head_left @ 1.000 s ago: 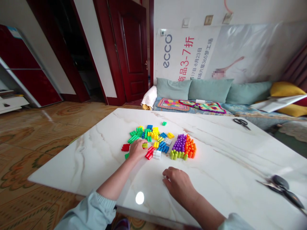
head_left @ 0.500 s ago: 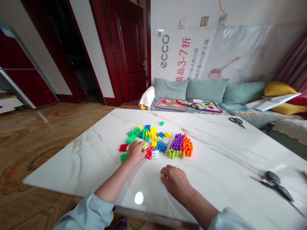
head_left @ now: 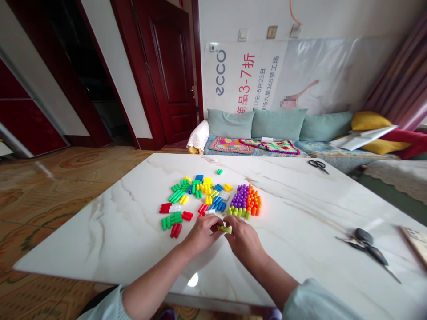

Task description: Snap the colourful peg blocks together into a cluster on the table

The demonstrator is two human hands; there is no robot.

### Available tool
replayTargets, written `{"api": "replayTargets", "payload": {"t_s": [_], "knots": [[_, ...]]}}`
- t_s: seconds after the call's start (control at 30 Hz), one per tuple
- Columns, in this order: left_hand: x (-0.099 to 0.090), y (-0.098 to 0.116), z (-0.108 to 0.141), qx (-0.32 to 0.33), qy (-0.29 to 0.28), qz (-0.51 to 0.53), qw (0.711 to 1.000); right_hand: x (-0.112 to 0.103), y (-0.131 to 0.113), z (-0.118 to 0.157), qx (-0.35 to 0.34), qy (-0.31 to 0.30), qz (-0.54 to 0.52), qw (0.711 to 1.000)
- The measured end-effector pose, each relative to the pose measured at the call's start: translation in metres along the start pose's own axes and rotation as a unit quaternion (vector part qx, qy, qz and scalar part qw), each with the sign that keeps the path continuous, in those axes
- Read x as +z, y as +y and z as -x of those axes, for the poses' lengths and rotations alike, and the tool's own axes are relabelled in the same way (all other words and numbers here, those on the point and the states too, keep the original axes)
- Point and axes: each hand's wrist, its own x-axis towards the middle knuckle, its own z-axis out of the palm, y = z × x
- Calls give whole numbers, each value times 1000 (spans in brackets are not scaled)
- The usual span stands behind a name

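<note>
A yellow-green plastic building block (head_left: 224, 229) is between my two hands, just above the near middle of the table. My left hand (head_left: 203, 232) pinches it from the left. On its right side, the fingers of my right hand (head_left: 245, 238) are closed around its end. Right behind my hands stands a tight group of round-topped blocks: purple ones (head_left: 239, 195), orange ones (head_left: 254, 202) and a front row of yellow-green ones (head_left: 238, 212). Loose green (head_left: 176, 196), yellow, blue (head_left: 219, 204), white and red blocks (head_left: 176, 230) lie scattered to the left. My left fingers partly cover a white one.
The white marble-patterned table (head_left: 300, 231) carries black-handled scissors (head_left: 318, 166) at the far right. A dark-handled tool with pointed ends (head_left: 368, 249) lies nearer on the right, by a board-like object (head_left: 413, 244) at the edge. Behind is a sofa with green cushions (head_left: 278, 124).
My left hand has left the scattered blocks, moving right and nearer with the yellow-green block. My right hand has come up to meet it and taken hold. The view has turned slightly right.
</note>
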Motion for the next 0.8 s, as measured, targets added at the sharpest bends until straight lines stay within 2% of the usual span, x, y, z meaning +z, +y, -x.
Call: {"api": "replayTargets", "payload": {"t_s": [0.23, 0.33, 0.53, 0.67, 0.8], "knots": [[15, -5, 5, -7, 21, 21, 1000, -3, 8, 1, 24, -9, 8, 1000], [17, -5, 7, -19, 11, 20, 1000, -7, 16, 2, 43, 5, 14, 999], [17, -9, 9, -11, -35, -75, 996, -9, 40, 3, 119, 26, 40, 992], [16, -18, 9, -31, -8, -132, 991, -5, 52, -2, 121, 39, 18, 992], [16, -21, 12, -27, -16, -153, 988, -7, 56, -2, 116, 79, 31, 990]]}}
